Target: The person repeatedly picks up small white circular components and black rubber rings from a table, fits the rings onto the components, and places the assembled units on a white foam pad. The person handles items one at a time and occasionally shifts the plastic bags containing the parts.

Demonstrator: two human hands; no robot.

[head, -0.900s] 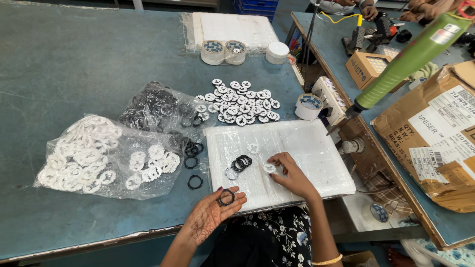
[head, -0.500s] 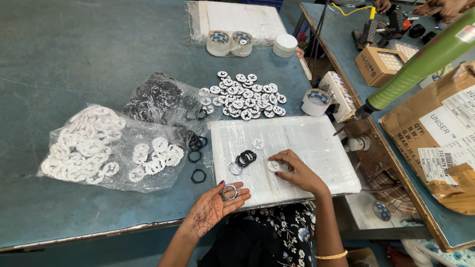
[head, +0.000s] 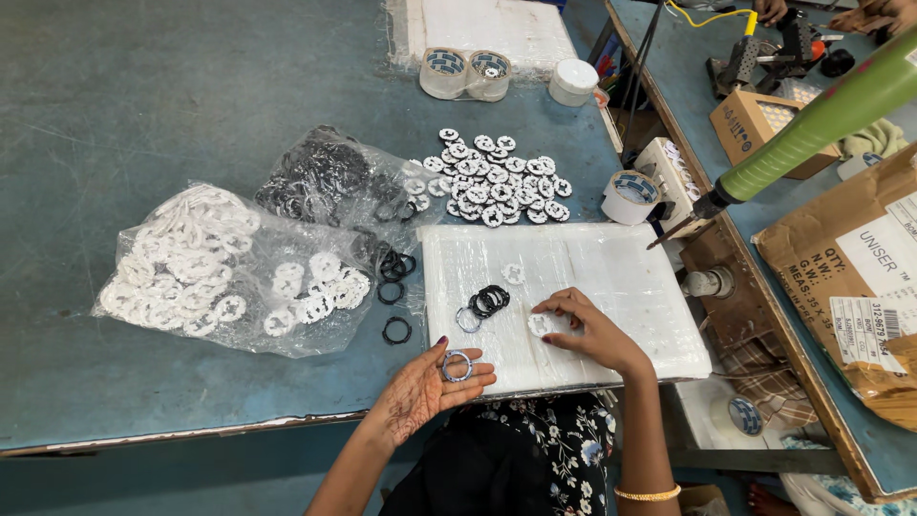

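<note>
A person sits at a scuffed blue-green worktop (head: 143, 96), seen from above. The left hand (head: 425, 387) lies palm up at the worktop's near edge, fingers loosely spread, with a thin shiny ring (head: 457, 365) resting loose on the palm, not pinched. The right hand (head: 592, 330) rests on a flat white foam pad (head: 611, 277) wrapped in clear film; its fingers are pressed together at the tips, pinching a small white toothed disc (head: 540, 324) against the pad.

The ring looks likely to slide off the open palm if the hand tilts, and it could roll over the edge just beside it. The slick film could let the disc skid under the fingertips.

A short overlapping row of black rubber rings (head: 487, 300) lies on the pad near the disc. A crinkled clear bag of white plastic discs (head: 191, 263) and a bag of black rings (head: 320, 177) sit to the left. A heap of finished black-and-white pieces (head: 487, 177) lies beyond the pad, with rolls of tape (head: 465, 74) farther back.
</note>
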